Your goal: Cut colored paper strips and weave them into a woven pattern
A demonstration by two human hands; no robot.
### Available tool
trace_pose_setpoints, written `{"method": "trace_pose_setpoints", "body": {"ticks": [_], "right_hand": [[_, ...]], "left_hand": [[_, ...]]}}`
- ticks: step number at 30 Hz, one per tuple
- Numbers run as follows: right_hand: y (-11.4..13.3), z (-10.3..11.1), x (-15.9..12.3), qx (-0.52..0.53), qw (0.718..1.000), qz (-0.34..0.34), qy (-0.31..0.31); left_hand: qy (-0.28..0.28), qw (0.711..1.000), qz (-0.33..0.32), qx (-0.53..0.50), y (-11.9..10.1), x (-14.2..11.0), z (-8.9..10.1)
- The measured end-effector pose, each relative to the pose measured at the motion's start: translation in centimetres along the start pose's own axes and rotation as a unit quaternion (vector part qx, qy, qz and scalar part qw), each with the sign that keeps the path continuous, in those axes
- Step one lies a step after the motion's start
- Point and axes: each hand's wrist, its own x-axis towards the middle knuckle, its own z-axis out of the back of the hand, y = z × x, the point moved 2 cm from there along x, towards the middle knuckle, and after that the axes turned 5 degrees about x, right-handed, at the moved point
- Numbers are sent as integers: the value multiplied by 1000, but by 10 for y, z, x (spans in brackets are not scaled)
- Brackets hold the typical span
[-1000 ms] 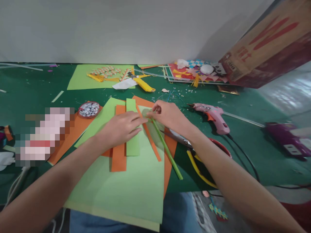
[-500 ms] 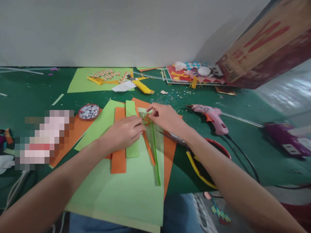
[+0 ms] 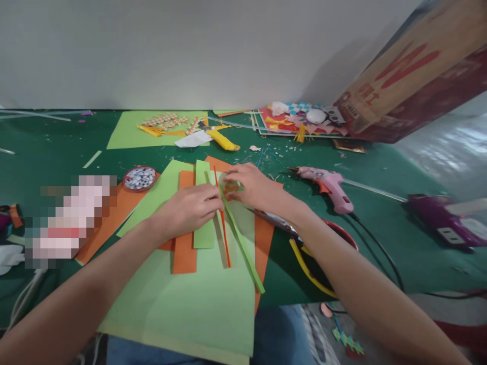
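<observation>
My left hand (image 3: 196, 204) is closed, fingertips pinching a narrow orange paper strip (image 3: 227, 243) near its middle. In my right hand (image 3: 254, 186), also closed, is a small woven orange-and-green paper piece (image 3: 231, 188), partly hidden by the fingers. A long green paper strip (image 3: 245, 254) runs from that woven piece down toward me. Both hands are above a stack of light green paper sheets (image 3: 182, 314). Under and beside my left hand lie a wider orange paper strip (image 3: 185, 253) and a wider green paper strip (image 3: 204, 235).
Scissors (image 3: 279, 222) and a yellow-rimmed round container (image 3: 312, 274) sit by my right forearm. Further right lie a pink glue gun (image 3: 327, 185) and a purple box-like object (image 3: 445, 218). A round dish of googly eyes (image 3: 139, 178) is at left; yellow-handled pliers (image 3: 224, 139) lie behind.
The orange strip has turned more upright and its lower end has shifted left. The green strip's lower end has swung right. My right hand has turned slightly, showing more of the woven piece.
</observation>
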Motion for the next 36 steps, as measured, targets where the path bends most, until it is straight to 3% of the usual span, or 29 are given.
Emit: {"method": "trace_pose_setpoints", "body": {"ticks": [7,19,27,32,34,36], "right_hand": [[-4,0,-4,-49,998,-26,-8],[-3,4,1,34,990,-139,7],[-9,7,6,87,979,-179,-30],[-13,8,3,-19,977,-140,-160],[-10,10,3,-41,978,-122,-165],[-6,12,6,-44,985,-103,-129]], "left_hand": [[13,999,51,-11,2,0,0],[2,998,-30,-59,-5,3,-5],[8,999,-26,-21,-6,2,-5],[-3,999,-27,-16,-5,1,-4],[-8,999,-28,-24,-5,0,-2],[-5,999,-25,-27,-4,-1,0]]}}
